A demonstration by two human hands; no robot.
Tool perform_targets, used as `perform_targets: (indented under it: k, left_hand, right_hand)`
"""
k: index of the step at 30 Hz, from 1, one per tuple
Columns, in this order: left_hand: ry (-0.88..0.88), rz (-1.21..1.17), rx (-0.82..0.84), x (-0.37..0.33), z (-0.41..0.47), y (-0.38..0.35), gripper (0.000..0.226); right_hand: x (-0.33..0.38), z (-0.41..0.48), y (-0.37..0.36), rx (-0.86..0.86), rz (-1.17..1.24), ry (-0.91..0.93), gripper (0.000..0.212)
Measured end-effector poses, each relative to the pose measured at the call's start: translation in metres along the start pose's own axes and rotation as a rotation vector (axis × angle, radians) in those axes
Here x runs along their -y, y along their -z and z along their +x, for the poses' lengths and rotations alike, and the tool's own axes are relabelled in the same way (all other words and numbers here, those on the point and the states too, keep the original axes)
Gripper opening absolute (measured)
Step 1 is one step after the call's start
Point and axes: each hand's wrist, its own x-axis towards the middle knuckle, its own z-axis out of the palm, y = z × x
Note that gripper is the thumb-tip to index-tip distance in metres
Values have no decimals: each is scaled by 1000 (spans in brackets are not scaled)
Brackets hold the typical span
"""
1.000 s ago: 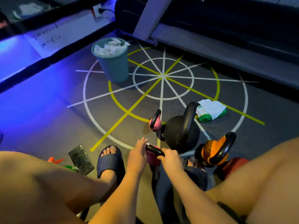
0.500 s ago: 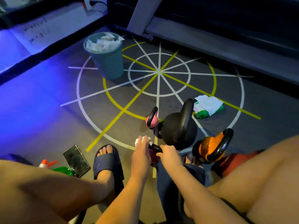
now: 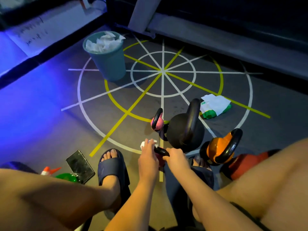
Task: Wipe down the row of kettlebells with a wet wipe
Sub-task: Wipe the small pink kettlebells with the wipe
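I am pressing a white wet wipe (image 3: 150,142) under my flattened left hand (image 3: 148,158) against the nearest small kettlebell's black handle (image 3: 161,151), while my right hand (image 3: 177,157) is closing around that handle's other end. The kettlebell is sitting between my feet, just before the big black kettlebell (image 3: 185,129). Writing on the wipes pack (image 3: 215,106) is staying too small to read.

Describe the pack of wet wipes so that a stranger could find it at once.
Start from the large circle of white and yellow lines painted on the floor. On its right side, just beyond the big black kettlebell, lies the pack of wet wipes. It is the only flat, soft thing there: white on top, green at the edge.
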Motion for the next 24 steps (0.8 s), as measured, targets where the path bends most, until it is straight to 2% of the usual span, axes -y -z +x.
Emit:
perform_targets:
  k: [2,3,5,7,9,14,17,20,24]
  left_hand:
    - [-69,35,27,2,-4,-2,39]
    - [-45,18,9,5,-1,0,43]
    - [109,-65,-52,14,10,10,49]
    - [221,-122,-71,21,19,15,45]
    - [214,-133,-73,19,20,11,41]
    - [70,-20,-48,2,8,-11,47]
    - [281,-176,-148,15,30,4,17]
    - [411,-271,-21,42,41,7,19]
    - [647,-660,61,49,39,-7,19]
  right_hand:
    - [2,1,-1,-7,-4,7,24]
    - [4,1,-2,-4,2,11,26]
    - [6,3,-5,10,34,7,29]
    - [4,4,-8,17,58,-4,29]
    - [-1,4,-8,-7,74,10,29]
    - [-8,7,-12,-51,98,43,27]
    - [-6,9,-13,-35,120,46,28]
    - [-13,11,-13,-20,167,57,26]
    - [-20,15,-11,-30,204,76,25]
